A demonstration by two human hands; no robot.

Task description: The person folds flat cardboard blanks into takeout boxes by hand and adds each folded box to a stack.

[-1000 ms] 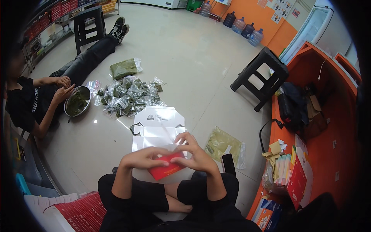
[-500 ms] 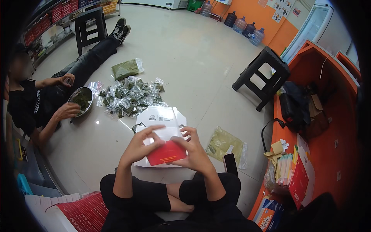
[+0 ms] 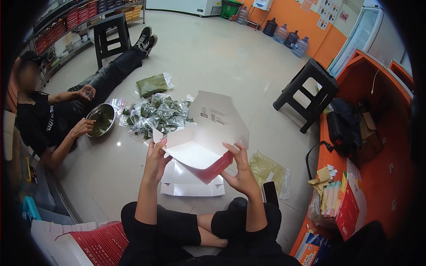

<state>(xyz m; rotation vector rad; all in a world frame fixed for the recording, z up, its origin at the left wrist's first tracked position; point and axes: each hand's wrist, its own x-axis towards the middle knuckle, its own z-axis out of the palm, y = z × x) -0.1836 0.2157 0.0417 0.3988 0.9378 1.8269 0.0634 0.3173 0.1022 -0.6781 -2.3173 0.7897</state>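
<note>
Between my hands is a partly folded cardboard box (image 3: 195, 146), white inside and red outside, with a tall flap standing up at its far side. My left hand (image 3: 155, 163) grips its left corner, thumb up at the edge. At the right side wall, my right hand (image 3: 242, 173) pinches the red panel, fingers over the top and thumb below. Beneath lies another flat white cardboard blank (image 3: 191, 182) on the floor. Just beyond the box is a pile of small clear bags with green contents (image 3: 155, 113).
At left a person (image 3: 37, 111) sits with one hand in a metal bowl (image 3: 114, 116) of green stuff. A larger green bag (image 3: 153, 84) lies behind the pile. Right of me are a yellowish bag (image 3: 266, 168), a phone (image 3: 270, 193) and a black stool (image 3: 306, 93). Red folded cartons (image 3: 97, 244) stand lower left.
The box has been lifted off the floor stack and opened up, its flap now raised. My left hand has moved left and my right hand right. The person's hand stays at the bowl.
</note>
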